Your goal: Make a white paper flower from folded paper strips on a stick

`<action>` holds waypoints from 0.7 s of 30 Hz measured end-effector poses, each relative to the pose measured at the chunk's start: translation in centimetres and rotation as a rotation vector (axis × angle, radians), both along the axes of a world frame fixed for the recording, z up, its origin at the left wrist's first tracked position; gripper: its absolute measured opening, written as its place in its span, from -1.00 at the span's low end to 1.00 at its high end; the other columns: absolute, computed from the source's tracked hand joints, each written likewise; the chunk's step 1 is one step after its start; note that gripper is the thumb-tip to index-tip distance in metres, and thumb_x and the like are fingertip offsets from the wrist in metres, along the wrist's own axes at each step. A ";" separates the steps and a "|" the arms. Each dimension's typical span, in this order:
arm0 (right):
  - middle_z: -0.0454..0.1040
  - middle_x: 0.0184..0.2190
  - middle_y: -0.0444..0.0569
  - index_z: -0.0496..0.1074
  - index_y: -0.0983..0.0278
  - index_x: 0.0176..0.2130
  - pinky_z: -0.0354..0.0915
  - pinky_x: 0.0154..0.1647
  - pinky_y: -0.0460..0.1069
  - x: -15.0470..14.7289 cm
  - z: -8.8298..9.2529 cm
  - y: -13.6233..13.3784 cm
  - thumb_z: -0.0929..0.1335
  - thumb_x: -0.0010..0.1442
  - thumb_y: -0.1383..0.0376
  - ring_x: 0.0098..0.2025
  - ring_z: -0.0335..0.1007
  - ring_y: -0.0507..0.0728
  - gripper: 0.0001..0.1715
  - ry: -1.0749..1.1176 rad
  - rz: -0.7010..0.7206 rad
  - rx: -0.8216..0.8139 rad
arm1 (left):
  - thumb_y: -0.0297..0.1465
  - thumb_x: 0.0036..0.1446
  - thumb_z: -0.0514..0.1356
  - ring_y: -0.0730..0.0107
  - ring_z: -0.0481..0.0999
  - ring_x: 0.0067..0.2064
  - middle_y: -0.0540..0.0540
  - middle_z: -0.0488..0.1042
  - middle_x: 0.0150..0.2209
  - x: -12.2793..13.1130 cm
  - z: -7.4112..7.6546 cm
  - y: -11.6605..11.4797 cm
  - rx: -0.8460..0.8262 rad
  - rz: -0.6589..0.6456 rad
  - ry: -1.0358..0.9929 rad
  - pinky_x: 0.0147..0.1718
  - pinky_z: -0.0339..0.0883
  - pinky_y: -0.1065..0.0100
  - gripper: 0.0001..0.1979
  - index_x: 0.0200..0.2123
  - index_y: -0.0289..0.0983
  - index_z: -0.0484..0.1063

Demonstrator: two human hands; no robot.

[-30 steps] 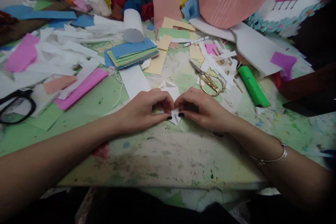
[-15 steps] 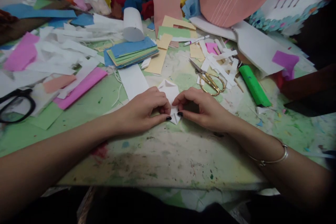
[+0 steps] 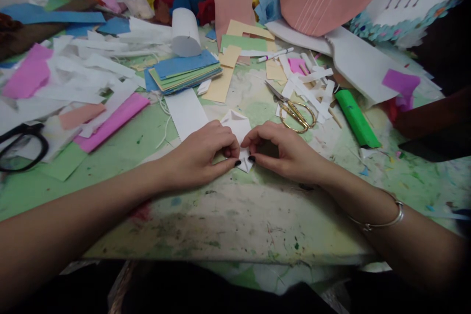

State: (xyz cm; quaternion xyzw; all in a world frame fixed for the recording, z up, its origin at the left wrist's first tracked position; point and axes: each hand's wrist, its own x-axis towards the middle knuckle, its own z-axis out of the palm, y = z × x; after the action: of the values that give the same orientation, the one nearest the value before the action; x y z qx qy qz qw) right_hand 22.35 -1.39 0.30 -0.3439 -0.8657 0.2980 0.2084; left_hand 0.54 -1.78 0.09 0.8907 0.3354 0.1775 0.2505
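Note:
A small piece of folded white paper (image 3: 238,125) lies on the table, its far corners turned in and its near end creased to a point. My left hand (image 3: 210,152) is closed on the paper's left edge, thumb and fingers near the front fold. From the other side my right hand (image 3: 285,153) pinches the right edge, fingers curled and thumb low. Both hands cover parts of the paper's middle. Left of it lies a flat white paper strip (image 3: 186,113), partly behind my left hand. Gold-handled scissors (image 3: 297,115) rest just beyond my right hand.
A stack of coloured paper (image 3: 187,72) and a white paper roll (image 3: 186,33) stand behind. White scraps (image 3: 95,68) and black-handled scissors (image 3: 25,144) lie left. A green crepe roll (image 3: 356,118) lies right. The table's front edge (image 3: 228,257) runs below my hands.
Almost nothing differs. Both hands keep their hold on the folded paper, and the whole view has shifted very slightly.

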 end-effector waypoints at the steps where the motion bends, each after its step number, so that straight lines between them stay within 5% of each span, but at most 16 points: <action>1: 0.49 -0.35 -0.07 0.41 0.27 -0.20 0.16 -0.16 0.00 0.0 0.0 0.0 0.33 0.13 0.42 -0.28 0.32 0.08 -0.81 -0.002 0.001 0.000 | -0.47 0.13 0.11 0.35 0.27 -0.27 -0.03 0.38 -0.40 0.0 0.0 0.0 0.004 0.001 0.001 -0.29 0.14 0.33 -0.95 -0.39 -0.27 0.34; 21: 0.49 -0.34 -0.07 0.42 0.27 -0.22 0.15 -0.16 0.01 0.0 0.1 0.0 0.33 0.13 0.42 -0.27 0.31 0.08 -0.84 -0.012 -0.006 -0.013 | -0.43 0.19 0.11 0.33 0.32 -0.23 -0.06 0.42 -0.36 -0.1 0.0 -0.2 0.022 -0.032 -0.024 -0.23 0.19 0.30 -0.92 -0.36 -0.26 0.37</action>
State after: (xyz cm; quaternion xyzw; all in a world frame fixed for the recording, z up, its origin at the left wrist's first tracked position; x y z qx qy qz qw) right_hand 22.32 -1.41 0.37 -0.3496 -0.8640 0.3008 0.2022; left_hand 0.47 -1.97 0.05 0.8964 0.3158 0.1880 0.2476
